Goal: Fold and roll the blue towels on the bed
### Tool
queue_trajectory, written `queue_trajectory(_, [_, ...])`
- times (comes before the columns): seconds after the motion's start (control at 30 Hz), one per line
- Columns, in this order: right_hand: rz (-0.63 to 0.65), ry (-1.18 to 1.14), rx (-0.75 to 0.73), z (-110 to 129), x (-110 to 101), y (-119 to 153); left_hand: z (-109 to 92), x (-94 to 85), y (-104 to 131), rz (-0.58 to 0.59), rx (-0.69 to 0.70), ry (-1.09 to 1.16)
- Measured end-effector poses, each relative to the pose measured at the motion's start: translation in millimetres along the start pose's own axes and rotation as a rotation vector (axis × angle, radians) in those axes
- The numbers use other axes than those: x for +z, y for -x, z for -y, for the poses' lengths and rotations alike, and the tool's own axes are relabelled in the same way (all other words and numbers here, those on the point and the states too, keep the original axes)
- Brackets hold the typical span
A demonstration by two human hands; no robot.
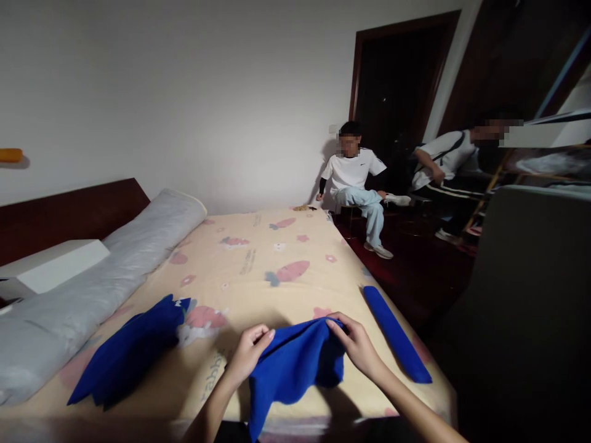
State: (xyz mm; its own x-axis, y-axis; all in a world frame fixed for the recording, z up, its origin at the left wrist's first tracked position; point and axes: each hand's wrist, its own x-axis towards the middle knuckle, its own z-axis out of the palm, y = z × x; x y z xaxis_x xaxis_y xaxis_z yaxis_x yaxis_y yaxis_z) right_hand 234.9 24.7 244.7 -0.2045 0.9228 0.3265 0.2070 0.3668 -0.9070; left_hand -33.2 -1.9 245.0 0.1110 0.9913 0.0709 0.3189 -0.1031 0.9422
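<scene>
Between my two hands hangs a blue cloth, its top edge stretched and its lower part draping over the front edge of the bed. My left hand pinches the cloth's left top corner between thumb and fingers. Its right top corner is pinched in my right hand. To the left, a loose pile of blue cloth lies on the bed. A narrow, flat folded strip of blue cloth rests near the bed's right edge.
The bed has a cream sheet with carrot prints. A long grey pillow and a white box lie along the headboard. Two people sit beyond the bed's far right, near a dark door. A dark panel stands right.
</scene>
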Motion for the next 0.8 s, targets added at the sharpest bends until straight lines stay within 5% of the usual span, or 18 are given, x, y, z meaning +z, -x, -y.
queue_trajectory(0.17, [0.069,-0.093,0.060,2,9,5,-1,12.8,8,0.116,0.071,-0.170])
queue_trajectory(0.43, [0.264,-0.144,0.091,6,32,22,-23,39.8,30,0.213,0.081,-0.123])
queue_trajectory(0.8, [0.230,-0.109,0.051,5,29,19,-21,46.1,22,0.142,-0.013,0.122])
